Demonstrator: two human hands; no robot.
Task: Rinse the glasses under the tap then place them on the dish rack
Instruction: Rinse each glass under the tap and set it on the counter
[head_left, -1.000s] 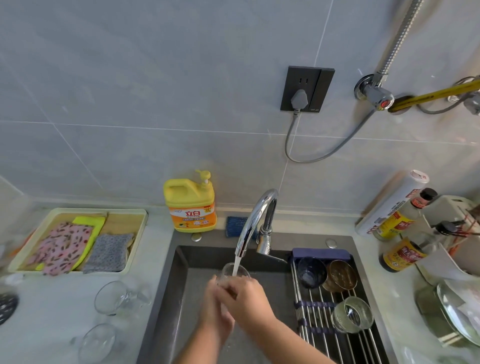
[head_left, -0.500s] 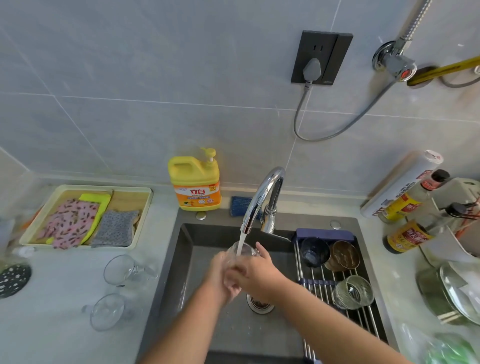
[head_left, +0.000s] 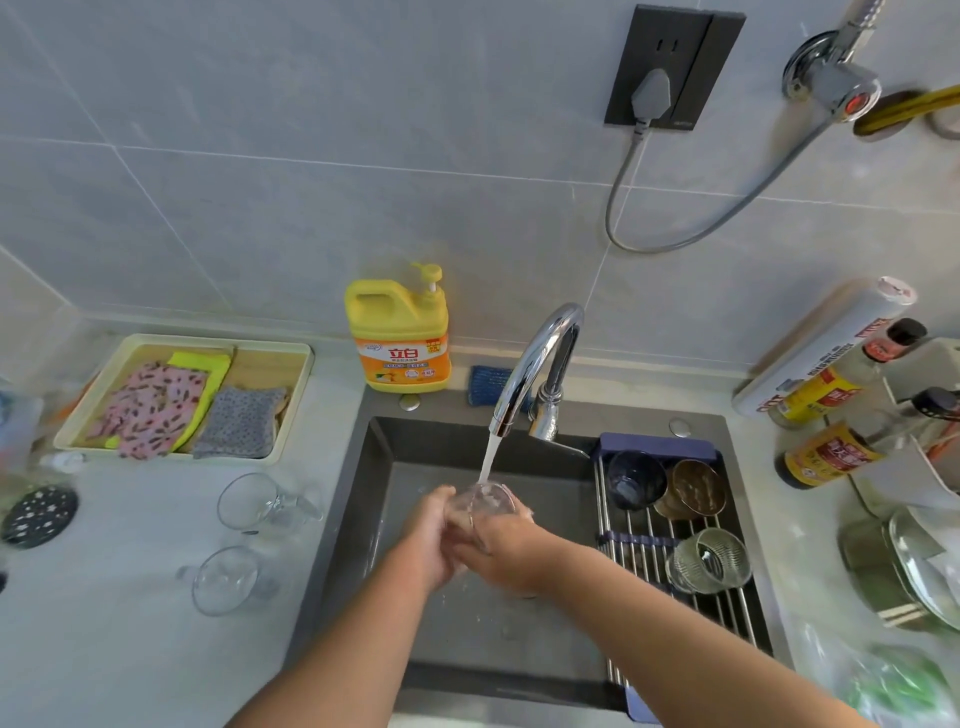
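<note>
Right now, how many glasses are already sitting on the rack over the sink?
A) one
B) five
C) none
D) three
D: the dish rack holds a dark blue glass, a brown glass and a ribbed clear glass.

I have both forearms reaching forward from the lower edge of the view, bare to the elbow, converging toward the middle. My left hand (head_left: 428, 540) sits on the left, fingers curled inward and thumb side up, palm facing the right one. My right hand (head_left: 506, 553) comes in from the lower right, knuckles up, fingers wrapped round. The two hands touch, cupped together and closed in a shared grip.
</note>
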